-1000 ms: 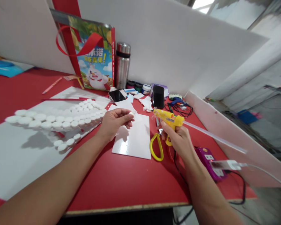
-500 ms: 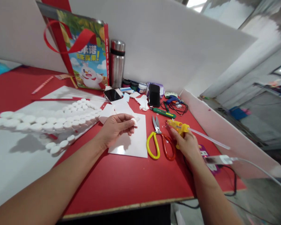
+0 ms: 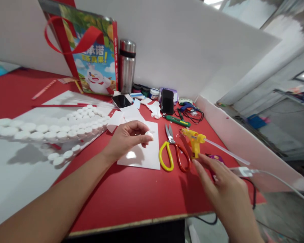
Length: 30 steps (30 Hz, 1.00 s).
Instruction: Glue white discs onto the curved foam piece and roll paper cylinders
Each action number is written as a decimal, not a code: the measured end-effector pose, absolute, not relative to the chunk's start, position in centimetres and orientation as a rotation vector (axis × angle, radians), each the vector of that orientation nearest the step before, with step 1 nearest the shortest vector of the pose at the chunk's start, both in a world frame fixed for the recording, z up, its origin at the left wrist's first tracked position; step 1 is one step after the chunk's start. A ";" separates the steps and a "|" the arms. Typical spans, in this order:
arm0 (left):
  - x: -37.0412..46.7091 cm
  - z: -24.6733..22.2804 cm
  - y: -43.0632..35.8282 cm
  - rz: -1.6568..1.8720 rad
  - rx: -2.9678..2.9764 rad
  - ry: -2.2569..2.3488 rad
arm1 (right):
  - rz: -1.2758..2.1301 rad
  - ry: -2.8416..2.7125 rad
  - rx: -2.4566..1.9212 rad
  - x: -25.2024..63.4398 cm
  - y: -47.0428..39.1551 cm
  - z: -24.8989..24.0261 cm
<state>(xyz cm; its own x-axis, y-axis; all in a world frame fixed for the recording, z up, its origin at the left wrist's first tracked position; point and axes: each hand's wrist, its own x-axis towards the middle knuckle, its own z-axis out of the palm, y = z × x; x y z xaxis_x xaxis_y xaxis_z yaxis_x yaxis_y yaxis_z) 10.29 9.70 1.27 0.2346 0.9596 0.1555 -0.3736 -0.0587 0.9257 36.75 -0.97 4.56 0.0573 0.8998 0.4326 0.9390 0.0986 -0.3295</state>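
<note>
Above a white card (image 3: 142,161), my left hand (image 3: 129,137) pinches a small white disc (image 3: 149,134) between thumb and fingertips. My right hand (image 3: 221,185) is open, thumb and fingers apart, just below the handle of a yellow glue gun (image 3: 195,141). A clear glue stick (image 3: 225,151) sticks out of the gun's back end. Between the hands lie scissors (image 3: 170,143) with one yellow and one red handle, blades slightly parted. On the left, many similar white discs (image 3: 52,131) are joined in curved double rows, resting partly on a large white sheet (image 3: 20,182).
A printed bag (image 3: 96,57) and a steel flask (image 3: 127,67) stand against the partition. Paint jars (image 3: 154,93), phones (image 3: 167,101), paper scraps and a green cutter (image 3: 177,120) lie in front. A white cable (image 3: 276,179) crosses the right side.
My right hand has let go of the glue gun and drawn back toward the lower right. My left hand has shifted slightly right with the white disc.
</note>
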 end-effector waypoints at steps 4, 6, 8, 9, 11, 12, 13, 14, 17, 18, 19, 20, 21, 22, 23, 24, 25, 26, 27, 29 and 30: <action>10.5 1.4 9.3 1.211 1.145 0.675 | 0.416 -1.760 -1.417 31.9 0.6 6.7; 10.5 1.4 9.3 1.202 1.157 0.651 | 0.714 -1.680 -1.234 30.1 2.8 6.6; 10.5 1.5 9.3 1.208 1.168 0.613 | 0.858 -1.603 -1.110 28.9 4.8 6.0; 10.4 1.5 9.3 1.214 1.171 0.597 | 0.904 -1.576 -1.076 28.6 5.5 5.6; 10.4 1.6 9.3 1.224 1.169 0.579 | 0.950 -1.526 -1.020 28.2 6.2 4.8; 10.3 1.6 9.3 1.227 1.167 0.579 | 0.962 -1.506 -0.999 28.1 6.3 4.5; 10.3 1.6 9.3 1.227 1.166 0.580 | 0.967 -1.492 -0.980 28.0 6.2 4.3; 10.3 1.7 9.3 1.225 1.167 0.581 | 0.969 -1.483 -0.968 28.0 6.1 4.1; 10.3 1.6 9.4 1.213 1.178 0.587 | 0.976 -1.479 -0.954 28.1 5.9 3.8; 10.3 1.6 9.4 1.213 1.183 0.590 | 0.980 -1.481 -0.953 28.1 5.9 3.8; 10.3 1.6 9.5 1.212 1.189 0.594 | 0.984 -1.485 -0.954 28.2 6.0 3.7; 10.3 1.6 9.5 1.210 1.198 0.600 | 0.984 -1.492 -0.956 28.2 6.1 3.7; 10.2 1.6 9.5 1.207 1.208 0.608 | 0.981 -1.499 -0.958 28.2 6.2 3.7; 10.2 1.6 9.5 1.204 1.217 0.615 | 0.977 -1.505 -0.960 28.3 6.2 3.7; 10.2 1.6 9.5 1.197 1.225 0.624 | 0.971 -1.511 -0.960 28.3 6.3 3.7; 10.2 1.7 9.5 1.189 1.233 0.634 | 0.964 -1.514 -0.959 28.3 6.3 3.7; 10.2 1.7 9.5 1.183 1.239 0.642 | 0.955 -1.519 -0.956 28.4 6.3 3.7; 10.2 1.7 9.4 1.179 1.240 0.646 | 0.942 -1.526 -0.954 28.4 6.3 3.7; 10.2 1.7 9.4 1.177 1.241 0.648 | 0.924 -1.540 -0.954 28.4 6.2 3.7; 10.3 1.7 9.5 1.176 1.236 0.650 | 0.868 -1.582 -0.953 28.4 6.2 3.6; 10.3 1.7 9.5 1.177 1.231 0.651 | 0.832 -1.608 -0.949 28.4 6.2 3.6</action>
